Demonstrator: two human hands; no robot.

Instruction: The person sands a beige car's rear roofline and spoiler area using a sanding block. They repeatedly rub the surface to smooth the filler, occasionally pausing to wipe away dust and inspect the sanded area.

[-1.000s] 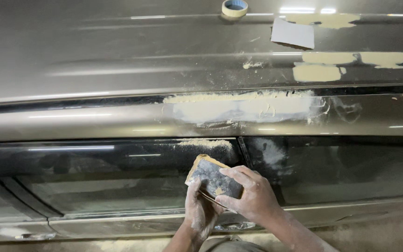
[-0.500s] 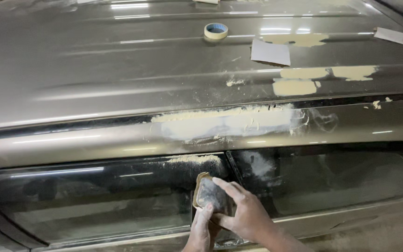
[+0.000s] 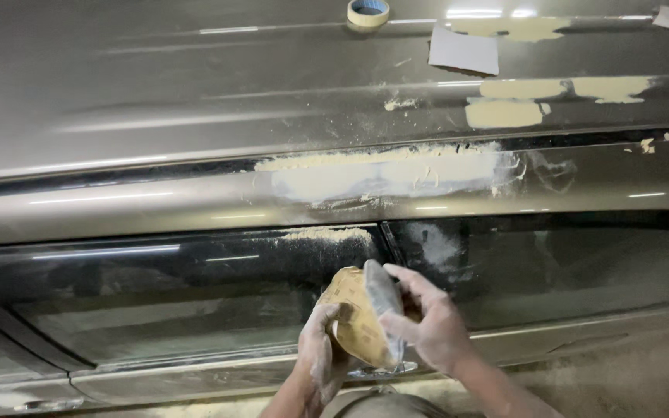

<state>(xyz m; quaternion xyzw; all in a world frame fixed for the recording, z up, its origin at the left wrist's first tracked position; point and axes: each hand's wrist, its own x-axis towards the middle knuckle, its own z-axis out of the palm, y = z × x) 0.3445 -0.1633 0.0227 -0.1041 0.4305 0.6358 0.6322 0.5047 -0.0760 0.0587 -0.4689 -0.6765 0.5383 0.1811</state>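
Bodywork fills our view: we look down on the side and roof of a grey-brown car point(image 3: 156, 101). At nine o'clock runs the dark side window glass point(image 3: 156, 294), with bright streaks of reflected light across it.

Just below centre, at about six o'clock, our two hands meet over the window. Our left hand point(image 3: 320, 352), dusted white, comes up from the bottom edge with its fingers curled under a sanding block point(image 3: 361, 317), gripping its lower side. The block is wrapped in tan sandpaper with a grey face showing on its right, and it stands tilted on edge, in front of the glass; we cannot tell whether it touches the car. Our right hand point(image 3: 427, 325) clasps the block from the right, fingers bent over its grey face.

Directly above the hands, toward twelve o'clock, a long pale filler patch point(image 3: 381, 174) runs along the roof rail, with dust on the trim beneath it. Higher still, at the top edge, sits a roll of masking tape point(image 3: 368, 11). At one o'clock a grey sheet of sandpaper point(image 3: 464, 53) lies flat on the roof, and to its right, at two o'clock, smaller filler spots point(image 3: 551, 101) dot the panel.
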